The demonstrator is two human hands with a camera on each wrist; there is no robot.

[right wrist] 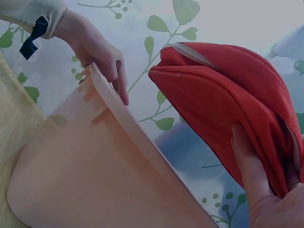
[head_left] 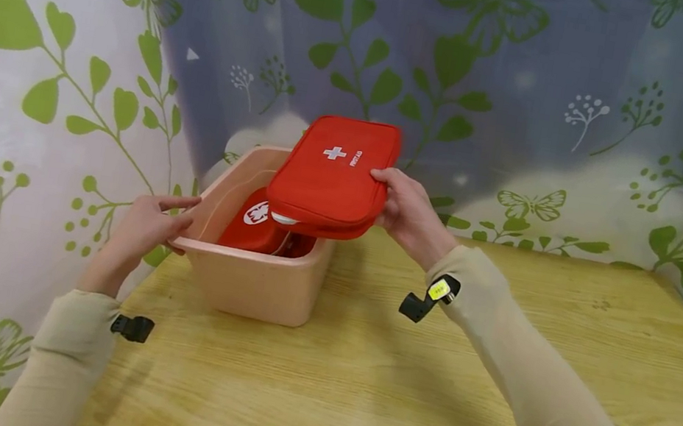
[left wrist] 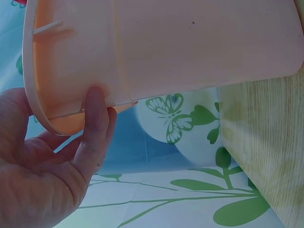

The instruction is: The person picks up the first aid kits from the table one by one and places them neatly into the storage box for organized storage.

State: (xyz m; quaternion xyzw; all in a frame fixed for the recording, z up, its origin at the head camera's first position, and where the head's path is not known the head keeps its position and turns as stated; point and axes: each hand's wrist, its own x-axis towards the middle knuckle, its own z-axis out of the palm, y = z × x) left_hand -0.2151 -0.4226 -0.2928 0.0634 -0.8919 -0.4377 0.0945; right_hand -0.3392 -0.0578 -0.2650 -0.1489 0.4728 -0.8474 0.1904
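A red first aid pouch (head_left: pixel 334 175) with a white cross is tilted above the right side of a pale pink plastic bin (head_left: pixel 252 288). My right hand (head_left: pixel 411 213) grips the pouch by its right edge, thumb on top. Its side looks partly unzipped in the right wrist view, where the red pouch (right wrist: pixel 213 90) shows layered fabric and a pale strip. My left hand (head_left: pixel 145 226) holds the bin's left rim; in the left wrist view a finger (left wrist: pixel 96 114) presses the outer wall under the lip. A red case (head_left: pixel 245 231) with a white emblem lies inside the bin, partly hidden by the pouch.
The bin stands on a light wood-grain table (head_left: pixel 488 385), near its back left corner. A curtain (head_left: pixel 530 124) with green leaves and butterflies hangs behind, and a similar patterned cloth (head_left: pixel 15 116) covers the left side.
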